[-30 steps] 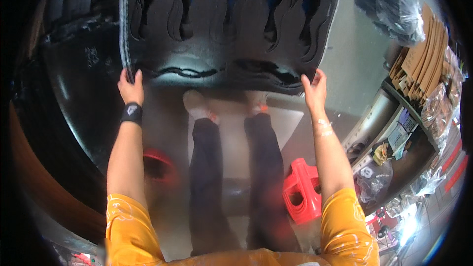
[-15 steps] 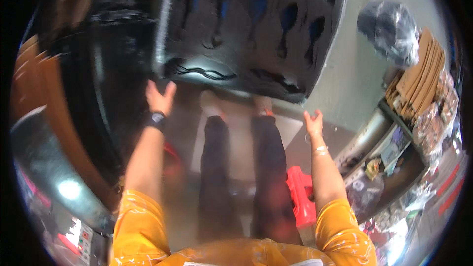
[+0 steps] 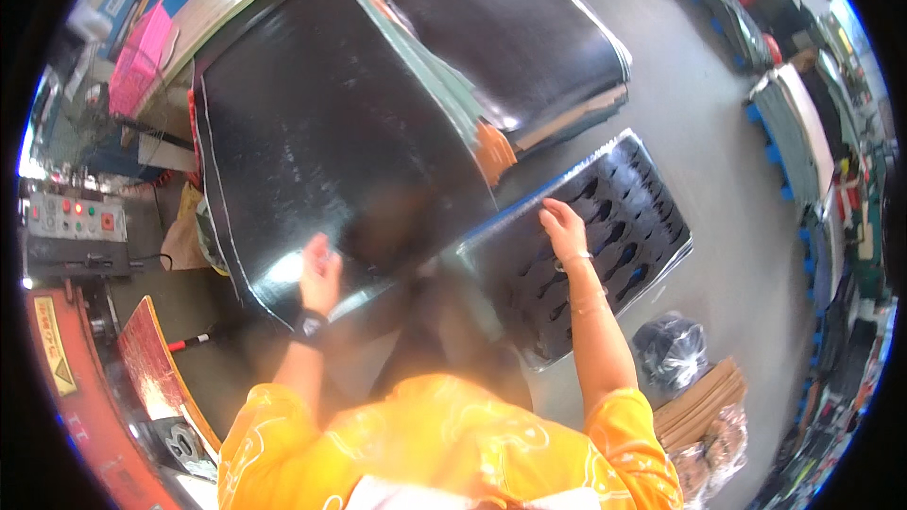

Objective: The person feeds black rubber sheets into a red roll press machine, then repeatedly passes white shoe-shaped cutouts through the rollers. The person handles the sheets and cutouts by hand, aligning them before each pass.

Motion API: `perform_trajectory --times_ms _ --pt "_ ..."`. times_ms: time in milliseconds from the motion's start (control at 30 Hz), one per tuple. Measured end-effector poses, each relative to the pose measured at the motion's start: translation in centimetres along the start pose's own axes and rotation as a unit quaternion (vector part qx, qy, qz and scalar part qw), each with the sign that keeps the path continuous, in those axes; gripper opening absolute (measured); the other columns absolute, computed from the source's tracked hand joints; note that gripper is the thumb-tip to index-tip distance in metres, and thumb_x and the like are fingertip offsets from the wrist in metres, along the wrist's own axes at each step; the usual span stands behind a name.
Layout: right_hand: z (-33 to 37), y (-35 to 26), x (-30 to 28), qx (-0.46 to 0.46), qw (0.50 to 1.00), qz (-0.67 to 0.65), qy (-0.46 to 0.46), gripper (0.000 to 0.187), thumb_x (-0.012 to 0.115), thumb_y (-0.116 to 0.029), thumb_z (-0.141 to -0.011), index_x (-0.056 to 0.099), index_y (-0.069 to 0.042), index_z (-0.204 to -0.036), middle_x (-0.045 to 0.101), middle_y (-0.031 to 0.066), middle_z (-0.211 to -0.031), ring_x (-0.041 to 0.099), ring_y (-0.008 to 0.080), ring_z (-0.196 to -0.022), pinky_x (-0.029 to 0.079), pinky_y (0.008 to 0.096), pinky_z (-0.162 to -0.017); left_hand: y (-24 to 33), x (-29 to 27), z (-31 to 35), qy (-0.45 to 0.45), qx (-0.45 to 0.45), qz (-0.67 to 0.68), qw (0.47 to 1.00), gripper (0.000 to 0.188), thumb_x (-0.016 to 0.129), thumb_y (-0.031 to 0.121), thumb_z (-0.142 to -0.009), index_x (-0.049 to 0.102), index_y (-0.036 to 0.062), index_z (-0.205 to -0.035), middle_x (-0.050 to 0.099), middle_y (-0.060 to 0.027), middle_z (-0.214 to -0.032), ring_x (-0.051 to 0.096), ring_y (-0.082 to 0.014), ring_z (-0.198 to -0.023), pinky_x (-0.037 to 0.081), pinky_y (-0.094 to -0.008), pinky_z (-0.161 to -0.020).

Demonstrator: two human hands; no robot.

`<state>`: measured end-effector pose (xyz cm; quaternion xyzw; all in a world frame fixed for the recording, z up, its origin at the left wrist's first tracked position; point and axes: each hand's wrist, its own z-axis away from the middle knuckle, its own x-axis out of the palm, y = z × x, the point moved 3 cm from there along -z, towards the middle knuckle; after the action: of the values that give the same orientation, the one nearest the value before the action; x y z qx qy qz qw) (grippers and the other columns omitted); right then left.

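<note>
A large glossy black sheet lies on top of a stack at the left, with pale and green edges showing below it. My left hand is over its near edge, fingers loosely bent and apart, holding nothing that I can see. Whether it touches the sheet I cannot tell. My right hand, also without anything visible in it, hovers over a smaller black sheet with rows of spoon-shaped cut-outs. This punched sheet lies low, to the right of the stack.
Another stack of black sheets stands beyond. At the right are a dark plastic bag and flat brown cardboard. To the left stand a control box with buttons, an orange machine and a pink basket.
My view has swung left, away from the punched sheet, to the large black sheets. My left hand is now over the big sheet; my right hand is over the punched one.
</note>
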<state>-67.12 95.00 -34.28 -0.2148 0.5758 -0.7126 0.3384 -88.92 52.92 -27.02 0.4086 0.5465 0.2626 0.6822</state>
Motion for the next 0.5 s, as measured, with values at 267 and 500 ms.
perform_trajectory --times_ms 267,500 --pt "-7.7 -9.9 17.5 -0.289 0.895 0.334 0.056 0.054 0.07 -0.018 -0.079 0.052 0.002 -0.126 0.053 0.0242 -0.127 0.048 0.038 -0.121 0.036 0.0456 -0.105 -10.3 -14.5 -15.2 0.137 -0.165 -0.304 0.928 0.067 0.067 0.038 -0.082 0.045 0.0036 -0.135 0.047 -0.0225 -0.135 0.043 -0.0379 -0.126 0.038 -0.0457 -0.105" --pt "-15.3 -13.4 23.5 -0.127 0.889 0.433 -0.074 0.051 0.071 -0.026 -0.078 0.059 -0.001 -0.122 0.06 0.0202 -0.119 0.055 0.0343 -0.113 0.043 0.0406 -0.098 -9.2 -14.9 -20.5 0.179 -0.358 -0.253 0.881 0.086 0.076 0.045 -0.073 0.037 0.0089 -0.141 0.038 -0.0158 -0.141 0.041 -0.0359 -0.127 0.038 -0.0519 -0.101"
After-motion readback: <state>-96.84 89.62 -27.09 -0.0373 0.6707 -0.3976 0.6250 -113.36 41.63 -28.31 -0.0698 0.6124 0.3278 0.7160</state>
